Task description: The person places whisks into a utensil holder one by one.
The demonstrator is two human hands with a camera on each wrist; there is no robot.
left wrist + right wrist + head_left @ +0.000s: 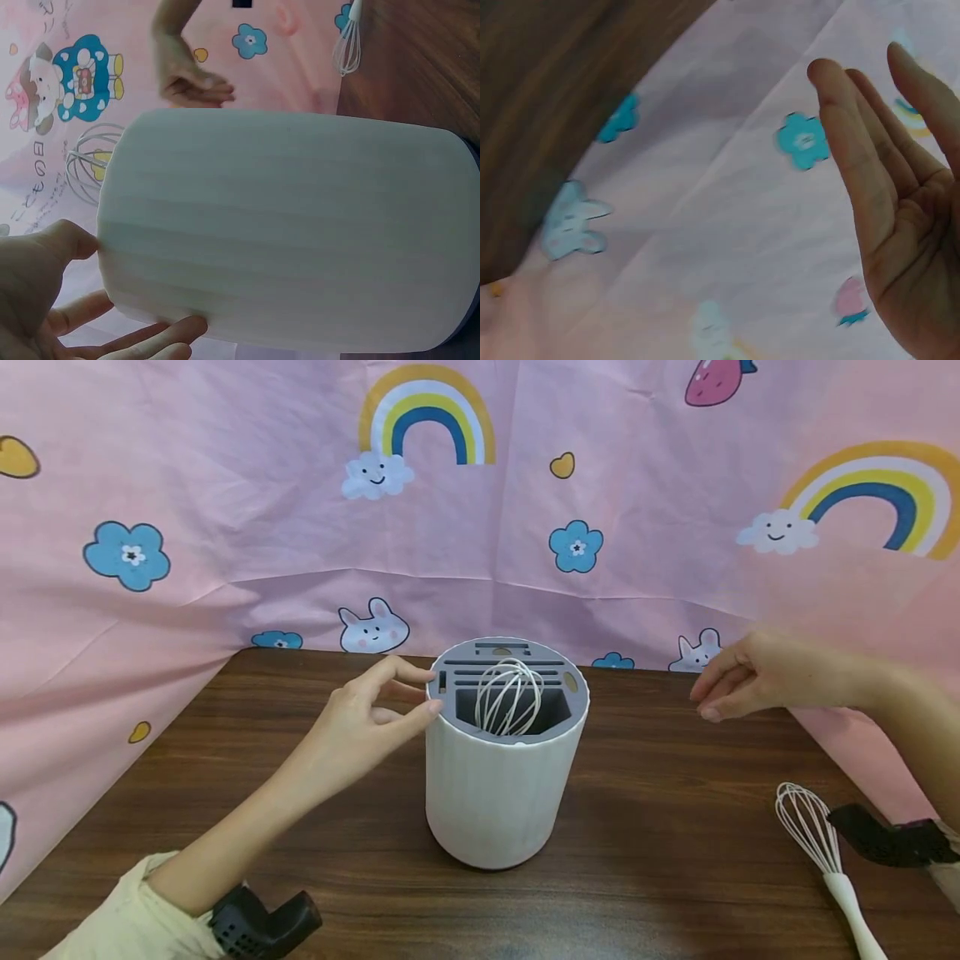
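A white round utensil holder [498, 793] with a grey slotted top [566, 681] stands upright on the table. Out of its large front compartment rises the wire head of a whisk [510, 697]; the handle is hidden inside. My left hand [367, 714] touches the holder's left rim with thumb and fingertips, and in the left wrist view its fingers [142, 337] lie along the white side wall. Away to the right, my right hand [772, 677] hovers with loosely bent fingers and nothing in them. A second whisk [825, 852] with a white handle lies below it on the table.
Dark brown wood makes up the tabletop [337, 852]. A pink cloth [637, 493] printed with rainbows, flowers and rabbits hangs behind it and along both sides. Each wrist wears a black camera mount, such as the left one [262, 922].
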